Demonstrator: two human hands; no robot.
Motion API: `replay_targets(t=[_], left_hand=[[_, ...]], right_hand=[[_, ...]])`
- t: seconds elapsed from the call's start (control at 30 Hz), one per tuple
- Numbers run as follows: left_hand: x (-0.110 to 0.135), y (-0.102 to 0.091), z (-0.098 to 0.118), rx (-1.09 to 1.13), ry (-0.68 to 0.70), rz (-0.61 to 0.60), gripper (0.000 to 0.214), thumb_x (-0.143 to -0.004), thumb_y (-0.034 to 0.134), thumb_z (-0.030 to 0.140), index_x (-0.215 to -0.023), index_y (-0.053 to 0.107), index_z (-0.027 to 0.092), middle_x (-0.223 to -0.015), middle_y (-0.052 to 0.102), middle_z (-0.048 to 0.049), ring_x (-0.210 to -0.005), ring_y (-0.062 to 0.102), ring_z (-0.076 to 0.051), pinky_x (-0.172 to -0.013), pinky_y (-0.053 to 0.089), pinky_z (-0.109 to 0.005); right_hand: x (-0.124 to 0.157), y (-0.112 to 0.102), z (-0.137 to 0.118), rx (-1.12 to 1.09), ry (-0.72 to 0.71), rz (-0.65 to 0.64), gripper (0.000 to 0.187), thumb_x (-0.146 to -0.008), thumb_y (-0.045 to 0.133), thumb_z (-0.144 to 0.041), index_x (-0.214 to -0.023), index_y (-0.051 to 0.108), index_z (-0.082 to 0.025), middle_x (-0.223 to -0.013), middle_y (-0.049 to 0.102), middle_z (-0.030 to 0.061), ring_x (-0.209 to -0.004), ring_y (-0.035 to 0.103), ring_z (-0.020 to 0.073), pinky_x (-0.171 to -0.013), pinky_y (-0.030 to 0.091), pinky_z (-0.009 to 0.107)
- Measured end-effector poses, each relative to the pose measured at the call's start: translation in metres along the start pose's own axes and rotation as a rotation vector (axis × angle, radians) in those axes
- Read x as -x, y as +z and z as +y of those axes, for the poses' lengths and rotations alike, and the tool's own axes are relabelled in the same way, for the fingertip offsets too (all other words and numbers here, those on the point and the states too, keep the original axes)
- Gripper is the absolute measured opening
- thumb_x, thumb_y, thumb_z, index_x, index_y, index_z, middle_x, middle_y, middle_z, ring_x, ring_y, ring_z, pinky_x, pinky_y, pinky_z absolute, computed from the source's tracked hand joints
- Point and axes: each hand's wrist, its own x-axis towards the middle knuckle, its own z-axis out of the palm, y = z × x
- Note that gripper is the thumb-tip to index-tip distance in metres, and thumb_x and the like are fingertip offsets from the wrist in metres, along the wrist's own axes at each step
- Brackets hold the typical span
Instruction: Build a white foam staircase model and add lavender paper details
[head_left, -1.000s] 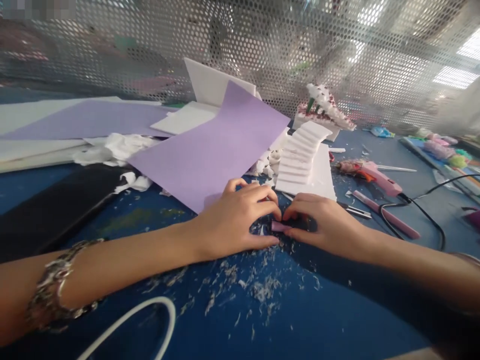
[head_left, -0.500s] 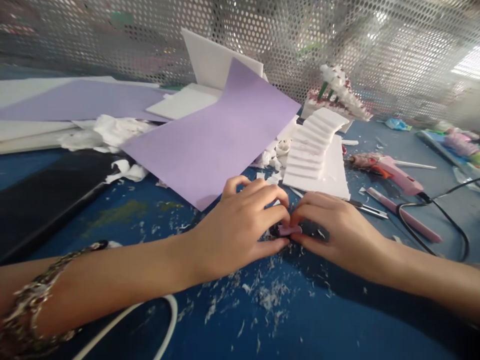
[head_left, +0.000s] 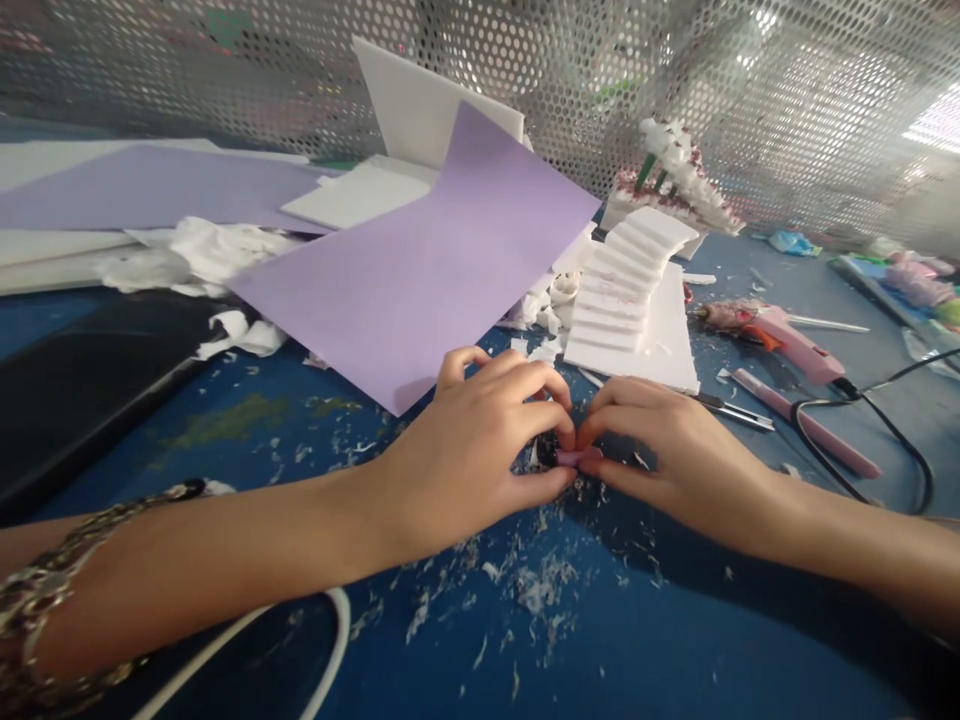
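Observation:
A small strip of pinkish-purple paper [head_left: 568, 458] sits between my fingertips, just above the blue tabletop. My left hand [head_left: 495, 440] pinches its left side, thumb below and bent fingers above. From the other side, my right hand [head_left: 656, 440] grips the strip between thumb and fingers, the two hands' fingertips almost touching. Part of the strip is hidden behind the fingers. Beyond my left hand lies a large purple sheet [head_left: 427, 260]. Past my right hand is a stepped white foam piece [head_left: 626, 290] on a white foam board [head_left: 671, 345].
On the right are a pink glue gun [head_left: 795, 340] with its black cord, a pink stick [head_left: 810, 425] and a metal-ended cutter [head_left: 735, 410]. Crumpled white paper [head_left: 217, 255] and a black slab [head_left: 97, 370] lie left. White scraps litter the blue table [head_left: 600, 640]; perforated metal stands behind.
The strip looks more pinched and bent between my fingertips now. Both hands stay in nearly the same place, and the view has shifted slightly.

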Motion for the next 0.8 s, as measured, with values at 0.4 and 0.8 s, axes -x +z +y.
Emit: replay_targets(t=[0.4,0.8], left_hand=[[-0.002,-0.009,0.005,-0.04,0.001,0.045,0.019,-0.071,0.06,0.037,-0.084,0.06,0.023,-0.11,0.053,-0.0038,-0.101,0.048,-0.025,-0.094,0.025,-0.048],[-0.004,-0.014,-0.003,-0.016,0.068,-0.024,0.02,-0.07,0.061,0.041,-0.084,0.061,0.026,-0.111,0.052,-0.002,-0.104,0.046,-0.025,-0.095,0.025,-0.044]], right_hand=[[0.004,0.002,-0.002,0.145,-0.081,0.029,0.012,-0.083,0.054,-0.024,-0.083,0.063,-0.016,-0.087,0.059,0.0049,-0.08,0.053,0.0162,-0.072,0.043,0.031],[0.005,-0.002,-0.008,0.279,-0.151,0.043,0.014,-0.085,0.051,-0.023,-0.082,0.063,-0.017,-0.083,0.06,0.0047,-0.076,0.053,0.0155,-0.068,0.039,0.029]])
